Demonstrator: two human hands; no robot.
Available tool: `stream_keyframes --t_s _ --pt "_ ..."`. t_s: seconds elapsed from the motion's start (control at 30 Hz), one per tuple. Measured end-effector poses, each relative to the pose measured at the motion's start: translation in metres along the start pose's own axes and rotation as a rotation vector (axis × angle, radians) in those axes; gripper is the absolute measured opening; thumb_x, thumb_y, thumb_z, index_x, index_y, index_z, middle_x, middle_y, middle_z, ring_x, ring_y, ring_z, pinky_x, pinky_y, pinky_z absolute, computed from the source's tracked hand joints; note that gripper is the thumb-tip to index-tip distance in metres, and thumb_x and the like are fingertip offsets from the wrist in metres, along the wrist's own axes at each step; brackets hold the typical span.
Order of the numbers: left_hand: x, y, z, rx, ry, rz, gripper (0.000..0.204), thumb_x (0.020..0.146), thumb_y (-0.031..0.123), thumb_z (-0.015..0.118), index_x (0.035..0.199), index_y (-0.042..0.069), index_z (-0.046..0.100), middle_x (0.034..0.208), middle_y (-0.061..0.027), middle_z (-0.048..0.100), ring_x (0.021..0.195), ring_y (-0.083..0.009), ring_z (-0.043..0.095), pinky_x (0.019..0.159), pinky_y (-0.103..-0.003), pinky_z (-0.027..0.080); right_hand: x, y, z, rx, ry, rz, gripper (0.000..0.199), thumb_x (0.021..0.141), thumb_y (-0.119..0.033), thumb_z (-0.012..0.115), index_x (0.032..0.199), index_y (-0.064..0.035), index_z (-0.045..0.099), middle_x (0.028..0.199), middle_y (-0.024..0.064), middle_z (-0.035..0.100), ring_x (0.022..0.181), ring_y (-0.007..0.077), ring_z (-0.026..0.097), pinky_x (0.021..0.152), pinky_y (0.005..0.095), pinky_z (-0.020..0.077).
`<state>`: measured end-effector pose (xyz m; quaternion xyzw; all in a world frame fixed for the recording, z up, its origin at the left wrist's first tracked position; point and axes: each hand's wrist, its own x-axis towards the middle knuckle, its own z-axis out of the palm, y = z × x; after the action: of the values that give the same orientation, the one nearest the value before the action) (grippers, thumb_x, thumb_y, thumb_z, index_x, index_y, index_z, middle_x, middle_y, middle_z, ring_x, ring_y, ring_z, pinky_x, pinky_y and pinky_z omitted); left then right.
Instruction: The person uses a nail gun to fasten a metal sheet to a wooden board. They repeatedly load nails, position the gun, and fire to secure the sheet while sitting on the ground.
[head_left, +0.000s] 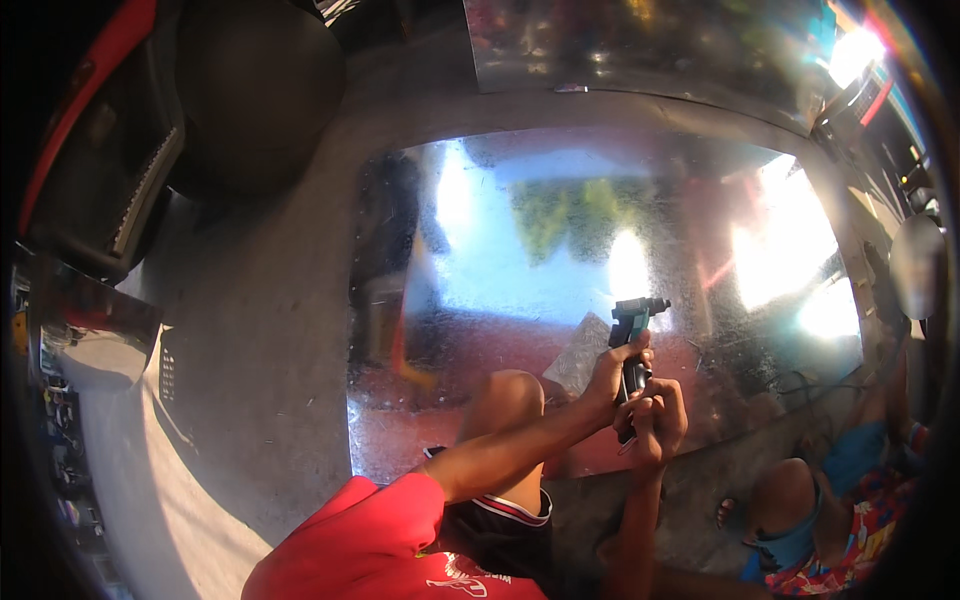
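In front of me is a small pistol-shaped power tool (633,322), teal and black, its narrow nose pointing right. My left hand (612,372) is closed around the upper part of its black handle. Lower down, my right hand (655,412) has its fingers bent against the handle's bottom end; what they pinch there is partly hidden. Beneath the tool, a large shiny sheet of metal (480,345) lies on the floor and reflects the light. A smaller grey triangular piece (580,355) rests on it, just left of the tool.
Another metal sheet (640,50) lies beyond the first. Dark bulky equipment (255,95) with a red edge stands at the upper left. At the lower right sits another person (790,500) in blue and patterned clothes. A dark cable (820,385) crosses near the sheet's right edge.
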<state>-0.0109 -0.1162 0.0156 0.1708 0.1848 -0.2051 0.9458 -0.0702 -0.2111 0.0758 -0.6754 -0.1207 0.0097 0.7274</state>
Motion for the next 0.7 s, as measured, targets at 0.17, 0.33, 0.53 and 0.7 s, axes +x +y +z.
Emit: stream_keyframes --t_s 0.17,0.33,0.53,0.7 --pt "0.013 -0.003 -0.011 0.121 -0.165 -0.086 0.023 0.095 0.029 0.069 0.100 0.008 0.061 0.084 -0.0023 0.063 0.078 -0.0142 0.065 0.067 -0.034 0.056 -0.002 0.018 -0.032 0.294 0.255 0.010 0.016 0.104 -0.019 0.054 0.105 -0.0037 0.048 0.068 0.0047 0.054 0.052 0.0089 0.047 0.050 0.0242 0.0435" --pt "0.018 0.006 -0.009 0.088 -0.447 -0.250 0.043 0.094 0.029 0.066 0.126 0.003 0.053 0.105 -0.0068 0.063 0.102 -0.0211 0.064 0.097 -0.040 0.050 0.018 -0.015 -0.065 0.155 0.455 -0.027 0.017 0.103 -0.016 0.057 0.111 -0.0010 0.056 0.071 0.0031 0.054 0.053 0.0086 0.046 0.057 0.0258 0.0465" --pt "0.006 0.020 -0.003 0.117 -0.693 -0.189 0.060 0.078 0.026 0.076 0.125 0.003 0.047 0.102 -0.0065 0.057 0.103 -0.0205 0.056 0.101 -0.037 0.044 0.053 -0.050 -0.086 -0.605 0.383 -0.202 0.015 0.098 -0.004 0.059 0.106 0.0022 0.070 0.085 0.0039 0.062 0.074 0.0109 0.059 0.070 0.0272 0.0482" --pt "0.005 0.018 0.001 0.027 -0.728 -0.162 0.059 0.078 0.029 0.077 0.122 0.007 0.044 0.095 -0.0027 0.059 0.100 -0.0203 0.058 0.095 -0.037 0.042 0.071 -0.066 -0.075 -0.604 0.284 -0.224 0.014 0.093 -0.003 0.063 0.104 0.0004 0.071 0.090 0.0080 0.067 0.078 0.0138 0.062 0.073 0.0287 0.0494"
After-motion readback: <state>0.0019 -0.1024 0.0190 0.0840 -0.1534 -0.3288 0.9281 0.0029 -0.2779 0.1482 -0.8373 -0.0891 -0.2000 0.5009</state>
